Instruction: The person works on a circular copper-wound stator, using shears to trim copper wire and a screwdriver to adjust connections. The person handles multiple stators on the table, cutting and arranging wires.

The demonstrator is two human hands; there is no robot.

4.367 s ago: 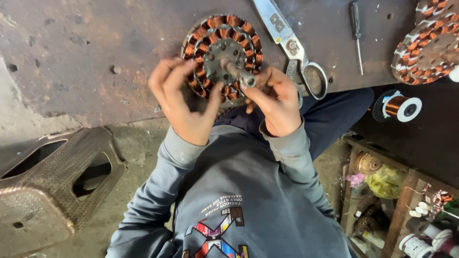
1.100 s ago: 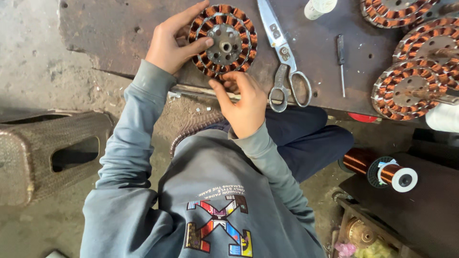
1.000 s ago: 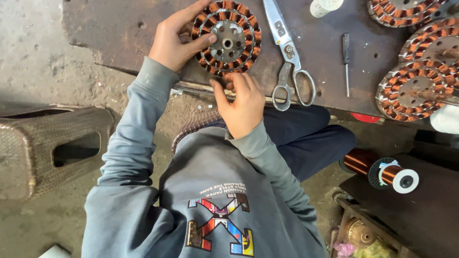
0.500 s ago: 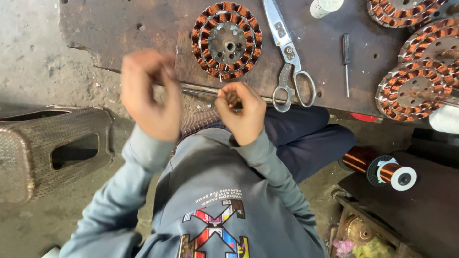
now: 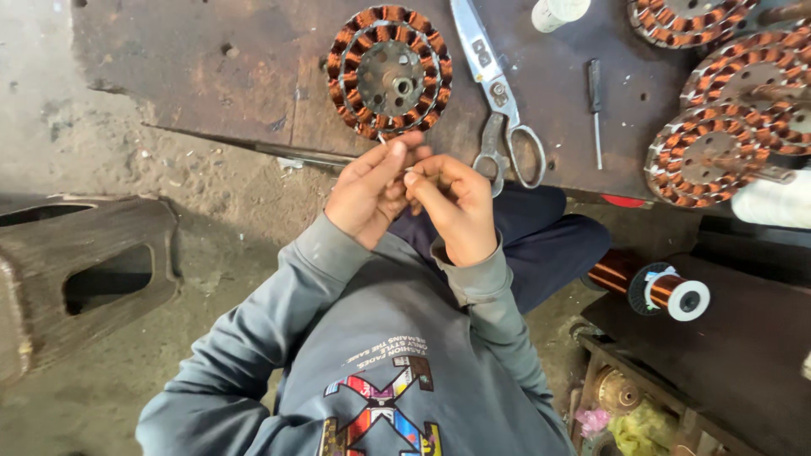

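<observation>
A round stator [image 5: 389,72] wound with copper coils lies flat on the dark worn board [image 5: 211,76]. Just below it, at the board's near edge, my left hand [image 5: 370,192] and my right hand [image 5: 454,209] meet fingertip to fingertip. Both pinch a thin wire [image 5: 382,138] that seems to run up to the stator's rim; it is very fine and mostly hidden by the fingers. Neither hand touches the stator itself.
Large scissors [image 5: 500,105] and a slim screwdriver [image 5: 596,108] lie right of the stator. Three more wound stators [image 5: 718,156] sit at the far right, beside a white roll [image 5: 773,198]. A copper wire spool [image 5: 657,289] lies lower right, and a wooden stool [image 5: 76,270] stands at left.
My left hand has come off the stator's rim and dropped to the board's edge, joining my right hand. The stator stays flat on the board.
</observation>
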